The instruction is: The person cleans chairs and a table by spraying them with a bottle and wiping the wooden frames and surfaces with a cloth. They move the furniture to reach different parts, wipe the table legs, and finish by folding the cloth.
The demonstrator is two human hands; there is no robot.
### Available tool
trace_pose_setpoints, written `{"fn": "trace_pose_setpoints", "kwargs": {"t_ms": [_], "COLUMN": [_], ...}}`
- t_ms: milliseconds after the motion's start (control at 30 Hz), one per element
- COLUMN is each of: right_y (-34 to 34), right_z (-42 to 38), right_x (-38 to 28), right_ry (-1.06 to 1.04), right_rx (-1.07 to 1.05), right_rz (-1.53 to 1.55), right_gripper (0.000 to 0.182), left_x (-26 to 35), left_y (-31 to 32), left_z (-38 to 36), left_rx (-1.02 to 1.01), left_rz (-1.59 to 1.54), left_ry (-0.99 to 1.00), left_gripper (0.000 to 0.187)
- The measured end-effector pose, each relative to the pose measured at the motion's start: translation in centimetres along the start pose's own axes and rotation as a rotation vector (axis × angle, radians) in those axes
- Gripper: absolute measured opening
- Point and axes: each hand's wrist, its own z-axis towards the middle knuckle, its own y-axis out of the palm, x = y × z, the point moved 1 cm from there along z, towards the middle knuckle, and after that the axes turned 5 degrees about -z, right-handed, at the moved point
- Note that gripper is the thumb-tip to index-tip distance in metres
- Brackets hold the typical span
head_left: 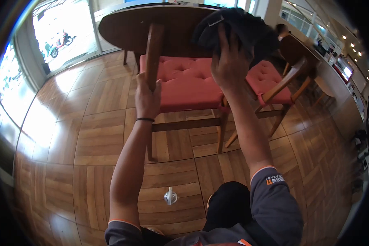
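A wooden chair with an oval dark brown backrest (127, 30) and a red tufted cushion (184, 84) stands before me, its back towards me. My left hand (147, 96) is wrapped around the chair's upright post (153, 53), below the backrest. At the right end of the backrest, my right hand (229, 63) holds a dark cloth (254, 35) with its fingers pressed over it. The cloth is bunched and covers that end of the backrest. My thumb and fingertips are partly hidden in its folds.
Another chair with a red cushion (266, 78) stands to the right. A table (147, 4) is behind the backrest. On the wood-patterned floor (98, 135) lies a small silver knob-like piece (170, 196). Glass doors (65, 33) are at left; a person (281, 30) sits farther back.
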Motion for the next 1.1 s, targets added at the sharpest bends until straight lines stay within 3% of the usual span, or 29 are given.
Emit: {"fn": "trace_pose_setpoints", "kwargs": {"t_ms": [133,333,433,533,633,733,833,933,1033,1100], "right_y": [1.8,2.5,1.5,2.1,2.1,3.4,5.3,2.6,2.1,2.3], "right_z": [-1.1,1.6,4.8,7.9,9.6,9.2,7.1,6.8,6.0,6.4], "right_x": [-5.0,-9.3,-12.0,-14.0,-15.9,-18.4,-18.7,-17.4,-16.9,-17.3], "right_ry": [-0.127,-0.031,-0.283,-0.429,-0.600,-0.759,-0.698,-0.611,-0.529,-0.499], "right_rx": [0.060,0.090,0.023,-0.017,-0.268,-0.450,-0.320,-0.501,-0.012,0.055], "right_rz": [0.178,0.747,0.621,0.545,0.371,0.287,0.332,0.323,0.102,0.050], "right_gripper": [0.058,0.052,0.052,0.038,0.028,0.044,0.034,0.025,0.020,0.019], "left_x": [1.1,1.2,0.7,0.3,0.0,-0.7,-0.5,-0.5,-1.4,-1.8], "left_y": [-0.5,-0.4,-0.3,-0.2,0.1,0.1,0.1,0.0,0.5,0.8], "left_z": [0.0,-0.1,0.0,0.2,0.1,0.1,-0.2,-0.1,-0.1,0.2], "left_rx": [-0.068,-0.016,-0.024,-0.025,0.012,-0.064,-0.051,-0.053,-0.001,0.063], "left_rz": [-0.010,0.018,-0.009,-0.037,-0.036,-0.026,-0.099,-0.058,-0.078,-0.114], "left_ry": [-0.035,0.016,0.049,0.088,0.131,0.009,0.008,0.023,0.133,0.248], "left_gripper": [0.045,0.044,0.044,0.047,0.050,0.054,0.050,0.049,0.048,0.045]}}
